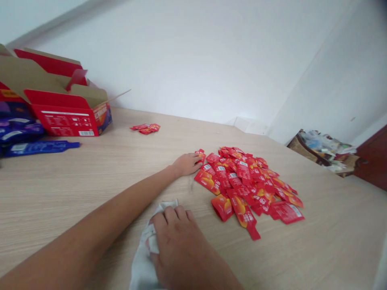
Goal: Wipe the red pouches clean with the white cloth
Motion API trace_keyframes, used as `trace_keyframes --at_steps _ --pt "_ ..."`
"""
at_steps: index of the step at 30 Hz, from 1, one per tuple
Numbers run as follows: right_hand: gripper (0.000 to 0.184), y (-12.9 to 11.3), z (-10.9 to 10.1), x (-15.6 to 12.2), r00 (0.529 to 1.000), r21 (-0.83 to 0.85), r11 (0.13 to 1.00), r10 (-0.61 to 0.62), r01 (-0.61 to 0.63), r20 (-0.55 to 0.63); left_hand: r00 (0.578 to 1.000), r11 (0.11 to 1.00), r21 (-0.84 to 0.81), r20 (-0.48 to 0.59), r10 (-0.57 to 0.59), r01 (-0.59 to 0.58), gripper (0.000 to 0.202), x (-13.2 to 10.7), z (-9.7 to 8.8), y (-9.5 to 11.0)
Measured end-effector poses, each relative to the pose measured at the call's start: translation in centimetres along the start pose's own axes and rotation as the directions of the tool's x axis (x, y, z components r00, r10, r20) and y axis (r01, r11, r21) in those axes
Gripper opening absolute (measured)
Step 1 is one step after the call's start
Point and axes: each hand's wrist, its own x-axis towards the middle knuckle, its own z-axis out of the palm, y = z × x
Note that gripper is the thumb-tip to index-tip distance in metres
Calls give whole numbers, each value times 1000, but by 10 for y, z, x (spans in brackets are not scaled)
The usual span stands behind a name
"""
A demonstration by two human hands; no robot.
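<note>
Both hands are at the table. Left of the two, the left hand reaches forward, fingers bent over a red sachet at the edge of the pile, apparently to control it; whether they pinch it cannot be told. The right hand, nearer the body, is closed around a white cloth, probably bunched for a firmer hold. The pile lies just right of the left hand and beyond the right, seemingly heaped within reach. Farther beyond the left hand, to its left, lies a small cluster of sachets.
</note>
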Motion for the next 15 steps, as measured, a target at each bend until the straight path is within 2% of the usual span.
trace_keyframes --at_steps 2,5,11,13,15 --pt "29 2 0 0 1000 7 1000 -8 8 -11 1000 1000 13 -3 2 -1 33 -27 -16 5" --pt "28 6 1 2 999 23 1000 -20 21 -30 1000 999 37 -9 5 -5 28 -85 -49 13" --pt "27 21 -5 6 994 83 991 -107 109 -27 997 988 142 -66 -49 58 32 -248 -128 42" --pt "25 24 -8 7 994 128 986 -106 109 -26 993 979 184 -94 -65 82 36 -301 -146 59" --pt "24 26 -10 9 996 163 983 -81 85 -25 988 965 250 -147 -41 77 40 -345 -155 78"
